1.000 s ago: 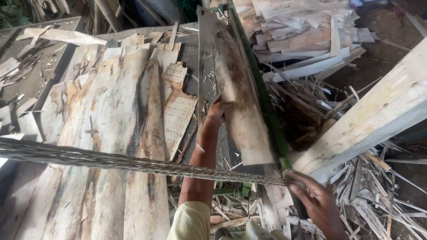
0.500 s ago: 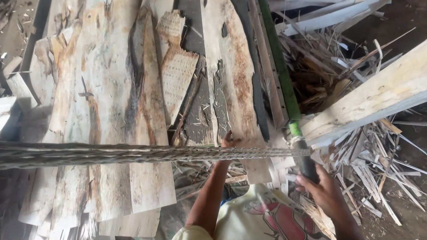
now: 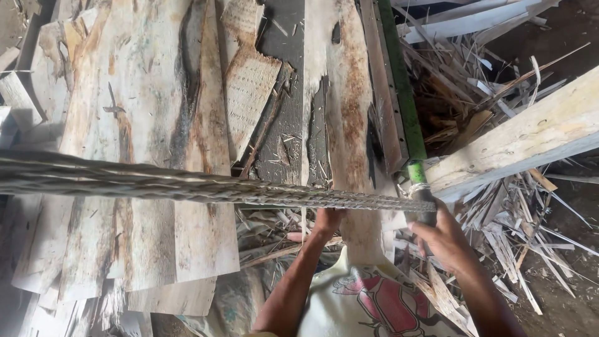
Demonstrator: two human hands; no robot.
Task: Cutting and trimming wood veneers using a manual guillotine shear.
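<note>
Pale, brown-streaked wood fills what we see: a long thin veneer strip (image 3: 343, 118) runs lengthwise away from us, its far end toward the top edge of the view and its near end down at our hands; our left hand (image 3: 326, 221) closes its fingers on that near end, just beneath a thick twisted grey rope (image 3: 187, 184) that crosses the view from the left edge to a dark handle at the right; our right hand (image 3: 440, 240) is wrapped around that dark handle (image 3: 426, 209), where the rope's end is wound on below a green metal bar (image 3: 399, 87) that runs parallel to the strip, just to its right. So the strip's long axis points straight ahead from the left hand, and the left hand is the nearer of the two to it, touching it; the right hand stands just beside the strip's right edge, apart from it. To the left lie broad overlapping sheets of pale veneer (image 3: 125, 125) on a dark work surface (image 3: 293, 93), with a small ribbed scrap (image 3: 249, 87) between them and the strip; a thick pale timber beam (image 3: 524, 137) slants in from the right edge above a heap of splinters and offcuts (image 3: 499, 206) on the ground.
</note>
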